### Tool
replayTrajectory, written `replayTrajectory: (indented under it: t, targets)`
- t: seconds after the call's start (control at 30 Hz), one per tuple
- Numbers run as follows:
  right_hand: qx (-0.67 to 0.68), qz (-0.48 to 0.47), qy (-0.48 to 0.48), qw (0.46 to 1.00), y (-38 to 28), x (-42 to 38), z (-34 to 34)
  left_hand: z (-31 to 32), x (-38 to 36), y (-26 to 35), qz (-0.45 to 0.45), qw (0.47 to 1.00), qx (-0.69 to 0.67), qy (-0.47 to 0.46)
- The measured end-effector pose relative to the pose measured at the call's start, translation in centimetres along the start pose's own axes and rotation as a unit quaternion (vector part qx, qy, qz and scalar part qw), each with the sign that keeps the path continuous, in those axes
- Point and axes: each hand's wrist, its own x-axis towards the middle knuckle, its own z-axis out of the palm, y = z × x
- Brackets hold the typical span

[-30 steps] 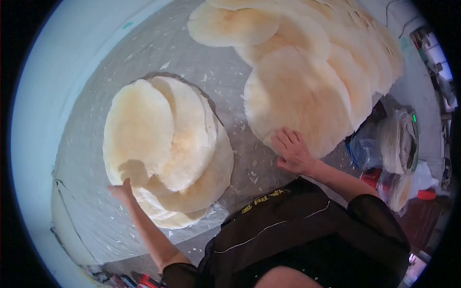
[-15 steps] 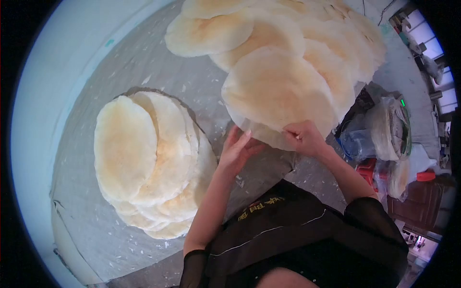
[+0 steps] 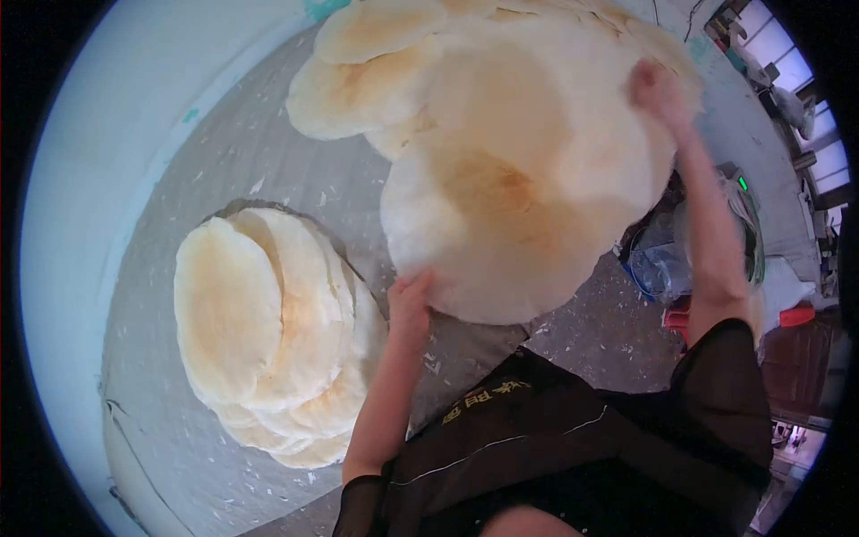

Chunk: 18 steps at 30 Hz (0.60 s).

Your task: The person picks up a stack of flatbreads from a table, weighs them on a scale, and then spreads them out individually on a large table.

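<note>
The large round flatbread (image 3: 519, 179) is lifted above the tabletop (image 3: 268, 152), over the far row of breads (image 3: 367, 63). Left hand (image 3: 410, 300) fingers pinch its near edge; right hand (image 3: 658, 89) fingers grip its far edge. The stack (image 3: 268, 322) lies near the left edge.

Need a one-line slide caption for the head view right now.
Left hand and right hand hold a large round flatbread by opposite edges, a stack of flatbreads alongside.

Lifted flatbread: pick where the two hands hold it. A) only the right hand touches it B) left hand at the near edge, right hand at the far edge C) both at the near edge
B: the left hand grips the near edge of the lifted flatbread and the right hand its far edge.
</note>
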Motion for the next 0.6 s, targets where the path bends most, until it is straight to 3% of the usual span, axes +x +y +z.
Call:
replayTrajectory:
  t: [0.07, 0.2, 0.27, 0.33, 0.37, 0.4, 0.43, 0.5, 0.57, 0.6]
  targets:
    - [-0.004, -0.018, 0.019, 1.000, 0.3, 3.9, -5.1, -1.3, -0.9, 1.0, -0.001, 1.000, 0.015, 0.017]
    - [-0.006, -0.139, 0.044, 0.989, -8.8, 1.8, -9.0, -3.3, -2.0, 1.5, 0.019, 1.000, 0.018, -0.013]
    - [-0.153, -0.246, -0.022, 0.957, -12.0, -0.8, -7.3, -3.6, -2.1, 1.3, 0.045, 0.998, -0.013, -0.029]
    - [0.004, -0.302, -0.077, 0.950, -13.7, -5.1, -3.1, -2.2, -3.2, 2.8, 0.009, 0.994, -0.077, -0.074]
    - [0.003, -0.359, -0.083, 0.930, -14.9, -7.4, -1.2, -1.1, -3.8, 3.7, -0.004, 0.990, -0.111, -0.089]
    - [-0.062, -0.319, -0.224, 0.919, -17.8, -9.5, -1.1, -0.2, -4.2, 4.3, -0.002, 0.986, -0.111, -0.121]
    - [-0.065, -0.340, -0.297, 0.890, -20.0, -11.6, -0.6, 0.4, -4.6, 4.6, 0.004, 0.983, -0.110, -0.146]
    - [0.034, -0.394, -0.382, 0.835, -21.5, -17.2, 4.2, 0.1, -4.3, 4.3, 0.028, 0.991, -0.099, -0.089]
    - [0.184, -0.327, -0.496, 0.783, -23.9, -20.0, 5.4, -0.1, -3.1, 4.1, 0.172, 0.982, 0.071, -0.044]
    - [0.212, -0.328, -0.431, 0.813, -23.5, -20.7, 6.0, 0.1, -2.8, 4.3, 0.148, 0.985, 0.090, -0.002]
